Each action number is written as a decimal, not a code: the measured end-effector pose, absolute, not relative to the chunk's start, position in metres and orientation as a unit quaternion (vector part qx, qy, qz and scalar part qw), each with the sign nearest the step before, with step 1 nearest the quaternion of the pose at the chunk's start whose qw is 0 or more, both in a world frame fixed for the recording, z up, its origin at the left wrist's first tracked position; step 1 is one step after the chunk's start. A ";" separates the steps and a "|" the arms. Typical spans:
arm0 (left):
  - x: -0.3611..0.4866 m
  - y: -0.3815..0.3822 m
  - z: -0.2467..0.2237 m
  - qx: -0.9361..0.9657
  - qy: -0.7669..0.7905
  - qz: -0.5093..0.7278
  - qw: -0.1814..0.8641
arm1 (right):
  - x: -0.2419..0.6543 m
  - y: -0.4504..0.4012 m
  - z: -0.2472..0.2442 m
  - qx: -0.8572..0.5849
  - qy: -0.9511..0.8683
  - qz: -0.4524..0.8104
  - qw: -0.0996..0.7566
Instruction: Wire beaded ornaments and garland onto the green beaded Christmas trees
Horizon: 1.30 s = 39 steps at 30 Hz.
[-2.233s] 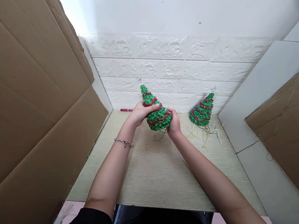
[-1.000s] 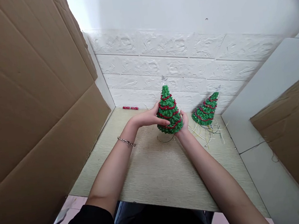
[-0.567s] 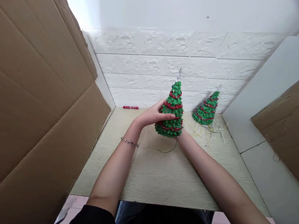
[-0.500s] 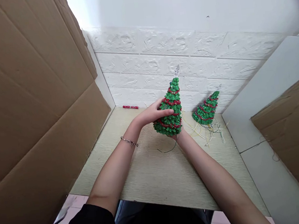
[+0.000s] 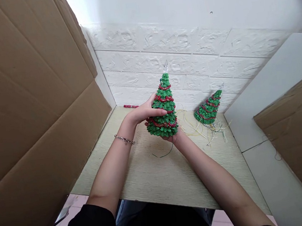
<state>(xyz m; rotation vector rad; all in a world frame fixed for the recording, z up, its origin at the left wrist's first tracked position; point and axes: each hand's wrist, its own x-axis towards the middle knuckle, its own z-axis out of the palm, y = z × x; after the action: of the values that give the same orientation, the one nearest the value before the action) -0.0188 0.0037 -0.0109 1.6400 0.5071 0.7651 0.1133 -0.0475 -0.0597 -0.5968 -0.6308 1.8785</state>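
Note:
A green Christmas tree figurine (image 5: pixel 163 106) with red garlands and a clear star-shaped top is held above the table in both hands, nearly upright. My left hand (image 5: pixel 148 112) wraps round its left side, thumb across the front. Beneath and behind its base is my right hand (image 5: pixel 176 136), its fingers mostly hidden by the tree. A thin dark green wire (image 5: pixel 168 153) hangs from the base. To the right, a second Christmas tree figurine (image 5: pixel 209 108) leans by the wall, with loose wires (image 5: pixel 209 133) around its foot.
A red pen-like stick (image 5: pixel 131 106) lies at the table's back left. Tall cardboard (image 5: pixel 38 96) walls the left side; a white panel (image 5: pixel 262 97) and more cardboard (image 5: pixel 293 112) stand on the right. White brick-patterned wall (image 5: pixel 145 63) closes the back of the table (image 5: pixel 158 184).
Both hands have shifted the held tree to the left, and it stands more upright. The second tree and its wires stay in place.

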 end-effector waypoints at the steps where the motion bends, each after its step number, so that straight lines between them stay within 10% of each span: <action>1: -0.018 0.003 -0.010 0.699 0.214 0.337 0.594 | 0.113 -0.049 -0.057 -0.253 -0.270 0.775 0.512; 10: -0.011 -0.005 0.001 0.633 0.229 0.432 0.601 | 0.138 -0.028 -0.059 -0.449 -0.456 0.576 0.508; 16: -0.017 0.001 0.003 0.587 0.299 0.510 0.553 | 0.201 -0.017 -0.058 -0.707 -0.587 0.260 0.296; 25: -0.012 0.002 0.001 0.557 0.316 0.493 0.589 | 0.217 -0.019 -0.061 -0.738 -0.615 0.264 0.089; 39: -0.010 0.000 0.000 0.600 0.257 0.398 0.645 | 0.237 -0.040 -0.009 -0.687 -0.491 0.317 0.431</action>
<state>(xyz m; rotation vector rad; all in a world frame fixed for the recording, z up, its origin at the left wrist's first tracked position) -0.0104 0.0000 -0.0003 1.3650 0.5841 0.9049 0.2367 -0.0405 -0.0090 -1.7144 -1.2255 0.7906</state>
